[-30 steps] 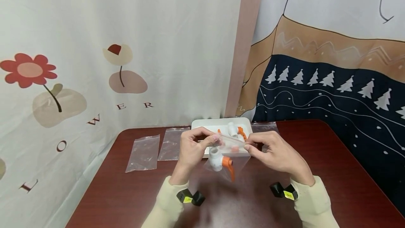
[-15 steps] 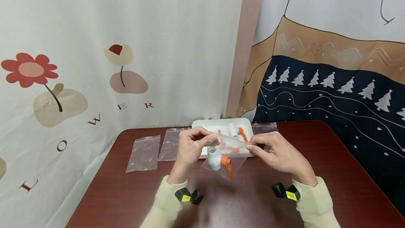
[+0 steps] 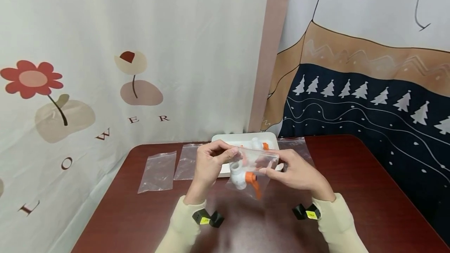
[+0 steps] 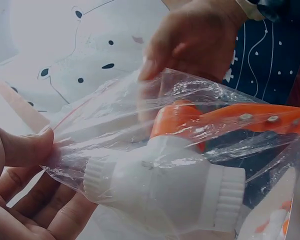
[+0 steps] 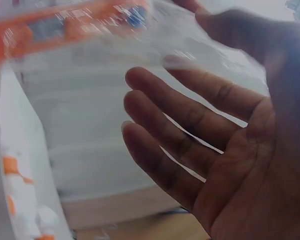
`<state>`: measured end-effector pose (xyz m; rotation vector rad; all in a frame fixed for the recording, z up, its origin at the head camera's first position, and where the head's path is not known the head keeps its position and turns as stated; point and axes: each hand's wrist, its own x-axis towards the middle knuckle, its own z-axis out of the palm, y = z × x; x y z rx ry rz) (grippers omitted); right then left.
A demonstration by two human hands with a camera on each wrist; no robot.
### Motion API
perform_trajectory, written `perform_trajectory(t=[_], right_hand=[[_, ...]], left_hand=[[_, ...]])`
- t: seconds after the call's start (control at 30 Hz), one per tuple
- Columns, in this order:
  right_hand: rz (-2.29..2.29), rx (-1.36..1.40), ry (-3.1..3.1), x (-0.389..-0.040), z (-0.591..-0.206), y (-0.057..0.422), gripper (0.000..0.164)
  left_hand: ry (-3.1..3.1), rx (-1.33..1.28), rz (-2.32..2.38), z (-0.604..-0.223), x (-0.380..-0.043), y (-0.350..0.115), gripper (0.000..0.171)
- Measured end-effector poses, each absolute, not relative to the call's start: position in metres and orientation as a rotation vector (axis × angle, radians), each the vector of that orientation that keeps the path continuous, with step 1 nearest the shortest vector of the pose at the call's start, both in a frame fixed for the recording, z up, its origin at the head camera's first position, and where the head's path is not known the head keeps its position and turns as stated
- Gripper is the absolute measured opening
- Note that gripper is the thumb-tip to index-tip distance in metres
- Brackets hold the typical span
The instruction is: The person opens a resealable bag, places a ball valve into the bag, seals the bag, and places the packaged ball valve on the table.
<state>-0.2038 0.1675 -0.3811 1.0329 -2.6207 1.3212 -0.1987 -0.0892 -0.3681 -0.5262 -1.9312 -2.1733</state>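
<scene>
Pinching the bag (image 3: 261, 159) by its upper left corner: left hand (image 3: 207, 166), thumb against fingers, film clamped between. Right hand (image 3: 296, 171) is at the bag's other end, fingers straight and spread behind the film, thumb on the near side with a gap to the index. Right wrist view shows that gap; can't tell how firmly any finger touches the plastic. Hands are apart, bag between them.

Valve (image 3: 238, 179) is inside the bag, low and toward the left hand, hanging above the table (image 3: 140, 221). White body, one open socket facing up, orange lever (image 4: 260, 116) angled down to the right in the head view. Left wrist view: film lies creased over body and lever, red line (image 4: 80, 113) runs along the bag near the left thumb.

Behind the bag: white tray (image 3: 225, 139), partly hidden by hands and film. More white-and-orange valves (image 3: 257, 143) in it; count unclear.

Two flat clear bags (image 3: 158, 173) on the table left of the tray, another (image 3: 298, 149) to its right, partly behind the right hand.

Backdrop: pale curtain (image 3: 197, 50) with flowers and letters, darker tree-print cloth (image 3: 351, 108) at right. Cream sleeves (image 3: 334, 218), black camera on each wrist.
</scene>
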Motion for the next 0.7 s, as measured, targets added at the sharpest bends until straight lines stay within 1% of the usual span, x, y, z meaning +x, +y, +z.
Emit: perform_trajectory(t=[0.13, 0.23, 0.43, 0.7], right_hand=[[1.356, 1.137, -2.564, -0.208, -0.389, 0.156, 0.018], [1.443, 1.164, -2.498, -0.21, -0.394, 0.151, 0.02], [1.669, 0.965, -2.485, -0.207, -0.395, 0.152, 0.024], [1.71, 0.711, -2.512, -0.203, -0.395, 0.158, 0.025]], left_hand=[[-1.902, -0.522, -2.187, -0.369, -0.2, -0.09, 0.021], [-1.873, -0.493, -2.213, -0.369, -0.201, -0.09, 0.02], [-1.86, -0.494, -2.223, -0.37, -0.204, -0.088, 0.022], [-1.96, -0.538, -2.242, -0.375, -0.207, -0.088, 0.023]])
